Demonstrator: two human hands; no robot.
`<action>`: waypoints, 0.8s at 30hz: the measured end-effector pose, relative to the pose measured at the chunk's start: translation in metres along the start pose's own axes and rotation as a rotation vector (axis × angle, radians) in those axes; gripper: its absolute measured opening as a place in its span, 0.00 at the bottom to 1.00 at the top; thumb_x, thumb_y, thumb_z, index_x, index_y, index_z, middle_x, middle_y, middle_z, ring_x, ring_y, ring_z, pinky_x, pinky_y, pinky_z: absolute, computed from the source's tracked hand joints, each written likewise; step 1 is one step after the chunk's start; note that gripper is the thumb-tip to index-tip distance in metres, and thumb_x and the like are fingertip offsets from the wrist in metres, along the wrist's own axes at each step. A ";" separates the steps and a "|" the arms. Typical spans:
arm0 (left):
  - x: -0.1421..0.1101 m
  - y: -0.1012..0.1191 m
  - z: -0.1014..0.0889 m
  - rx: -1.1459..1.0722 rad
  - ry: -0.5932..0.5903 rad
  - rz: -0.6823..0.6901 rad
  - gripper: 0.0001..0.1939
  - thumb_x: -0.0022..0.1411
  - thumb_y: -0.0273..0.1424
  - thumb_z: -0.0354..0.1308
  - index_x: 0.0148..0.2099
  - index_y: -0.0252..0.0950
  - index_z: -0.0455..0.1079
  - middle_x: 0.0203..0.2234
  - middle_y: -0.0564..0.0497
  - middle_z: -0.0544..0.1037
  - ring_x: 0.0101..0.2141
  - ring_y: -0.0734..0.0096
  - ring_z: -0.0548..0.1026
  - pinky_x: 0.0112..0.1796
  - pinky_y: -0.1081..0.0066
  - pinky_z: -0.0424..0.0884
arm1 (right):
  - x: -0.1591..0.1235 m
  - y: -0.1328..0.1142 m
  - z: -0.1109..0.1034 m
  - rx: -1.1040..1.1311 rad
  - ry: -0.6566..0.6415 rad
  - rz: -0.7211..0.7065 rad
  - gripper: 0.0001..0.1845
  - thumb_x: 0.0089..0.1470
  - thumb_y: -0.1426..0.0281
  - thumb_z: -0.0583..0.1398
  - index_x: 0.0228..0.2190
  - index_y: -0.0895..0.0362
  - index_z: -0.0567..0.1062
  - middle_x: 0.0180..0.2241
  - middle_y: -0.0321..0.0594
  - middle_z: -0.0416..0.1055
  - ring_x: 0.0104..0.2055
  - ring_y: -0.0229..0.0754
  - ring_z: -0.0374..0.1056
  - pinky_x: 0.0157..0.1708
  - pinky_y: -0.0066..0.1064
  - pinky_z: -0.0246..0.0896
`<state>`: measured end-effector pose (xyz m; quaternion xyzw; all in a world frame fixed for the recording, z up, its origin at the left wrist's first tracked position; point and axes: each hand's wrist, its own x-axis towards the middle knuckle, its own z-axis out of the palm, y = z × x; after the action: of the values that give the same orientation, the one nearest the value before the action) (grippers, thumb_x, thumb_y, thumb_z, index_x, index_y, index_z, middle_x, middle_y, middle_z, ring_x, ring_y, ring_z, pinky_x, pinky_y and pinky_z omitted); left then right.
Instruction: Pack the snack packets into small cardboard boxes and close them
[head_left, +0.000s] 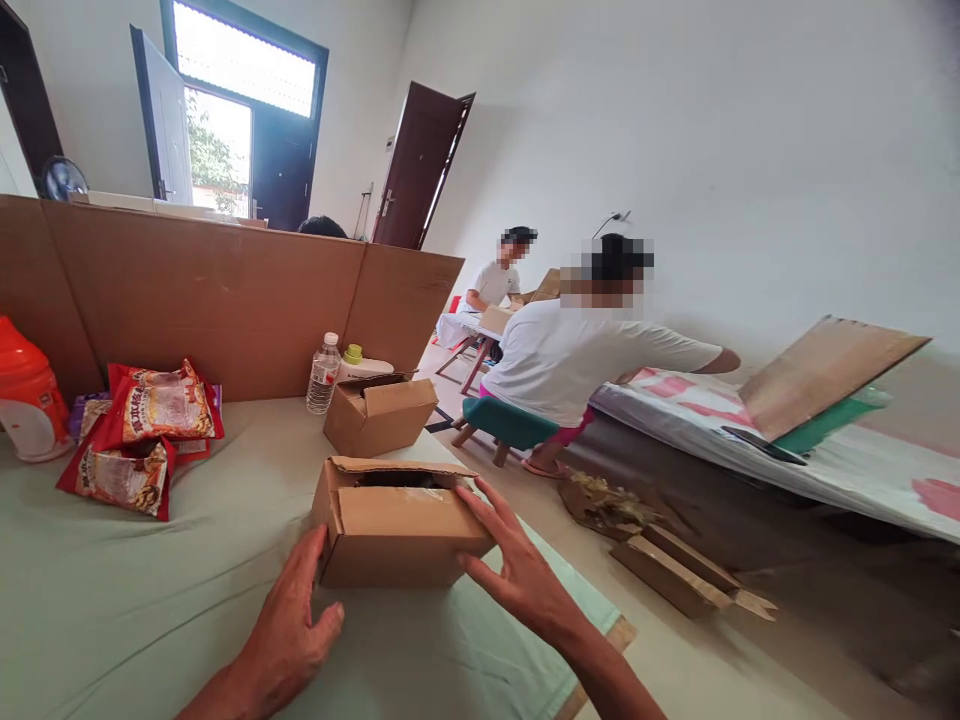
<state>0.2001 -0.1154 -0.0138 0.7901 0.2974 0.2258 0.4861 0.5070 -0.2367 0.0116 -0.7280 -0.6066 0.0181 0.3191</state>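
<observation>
A small brown cardboard box point(397, 535) stands on the green cloth in front of me. A dark gap shows along its top between the flaps, and what lies inside cannot be made out. At the box's left end is my left hand point(289, 625), fingers stretched along the side and thumb apart. My right hand point(517, 565) holds the right end, its fingers over the top edge and its thumb against the front face. Just behind stands a second cardboard box point(382, 420), its top flaps partly raised.
Red snack packets point(161, 405) and an orange-red jug point(30, 390) lie to the left. A water bottle point(324, 375) and a green-capped white bottle point(364, 362) stand behind the boxes. A cardboard screen point(225, 300) lines the back. Two people sit at other tables; an open carton point(675, 570) is on the floor.
</observation>
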 end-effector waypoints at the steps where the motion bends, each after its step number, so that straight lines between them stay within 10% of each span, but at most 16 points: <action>1: 0.005 0.002 0.003 -0.003 -0.004 -0.002 0.44 0.58 0.27 0.54 0.74 0.40 0.42 0.71 0.41 0.54 0.68 0.48 0.56 0.64 0.45 0.60 | 0.002 0.005 0.001 0.010 0.016 0.016 0.38 0.58 0.61 0.57 0.68 0.49 0.57 0.73 0.47 0.42 0.73 0.57 0.45 0.67 0.55 0.49; 8: 0.077 0.019 0.034 0.010 -0.117 0.081 0.47 0.57 0.27 0.61 0.74 0.37 0.45 0.72 0.39 0.50 0.70 0.48 0.50 0.69 0.50 0.50 | 0.060 0.065 0.006 -0.056 0.183 0.170 0.38 0.49 0.67 0.55 0.63 0.51 0.65 0.68 0.48 0.52 0.70 0.57 0.52 0.62 0.52 0.59; 15: 0.136 0.016 0.052 0.104 -0.169 0.171 0.29 0.67 0.37 0.61 0.67 0.41 0.60 0.69 0.42 0.56 0.65 0.44 0.59 0.62 0.38 0.58 | 0.104 0.082 0.025 -0.138 0.337 0.241 0.37 0.54 0.64 0.54 0.64 0.60 0.61 0.67 0.60 0.51 0.71 0.64 0.47 0.66 0.58 0.46; 21: 0.095 -0.029 0.014 0.222 -0.187 0.218 0.25 0.67 0.38 0.61 0.64 0.39 0.64 0.64 0.42 0.64 0.61 0.48 0.66 0.59 0.42 0.64 | 0.042 0.061 0.056 -0.136 0.452 0.220 0.42 0.58 0.53 0.51 0.66 0.66 0.55 0.66 0.66 0.53 0.71 0.68 0.45 0.64 0.64 0.48; 24: 0.037 -0.053 -0.017 0.297 -0.191 0.227 0.19 0.63 0.37 0.64 0.54 0.37 0.72 0.58 0.43 0.73 0.57 0.53 0.70 0.57 0.48 0.67 | -0.009 0.066 0.092 -0.169 0.251 0.211 0.41 0.59 0.49 0.50 0.65 0.62 0.61 0.63 0.64 0.60 0.65 0.69 0.59 0.57 0.65 0.61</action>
<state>0.2027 -0.0609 -0.0520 0.8994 0.1891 0.1570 0.3615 0.5245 -0.2076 -0.0969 -0.8083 -0.4815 -0.0905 0.3266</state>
